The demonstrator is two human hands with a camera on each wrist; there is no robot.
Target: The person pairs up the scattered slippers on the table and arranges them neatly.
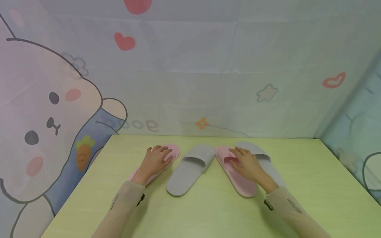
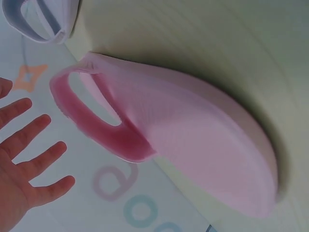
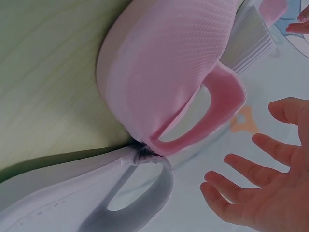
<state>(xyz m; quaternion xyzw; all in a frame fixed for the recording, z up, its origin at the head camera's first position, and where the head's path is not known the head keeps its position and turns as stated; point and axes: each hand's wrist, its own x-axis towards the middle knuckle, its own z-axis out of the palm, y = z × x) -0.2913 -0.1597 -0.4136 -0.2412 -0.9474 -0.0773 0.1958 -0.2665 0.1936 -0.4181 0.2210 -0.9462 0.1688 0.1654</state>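
Two pink slippers and two grey slippers lie on the table, alternating in colour from left to right. My left hand is over the leftmost pink slipper, hiding much of it; in the left wrist view its fingers are spread beside that slipper's strap. A grey slipper sits between my hands. Over the other pink slipper hovers my right hand, loosely bent and holding nothing, its fingers apart from the strap in the right wrist view. The second grey slipper is partly behind that hand.
The light green table ends at a pale printed cloth hung behind it. A cartoon animal is printed on the cloth at left. Another printed cloth hangs along the right side.
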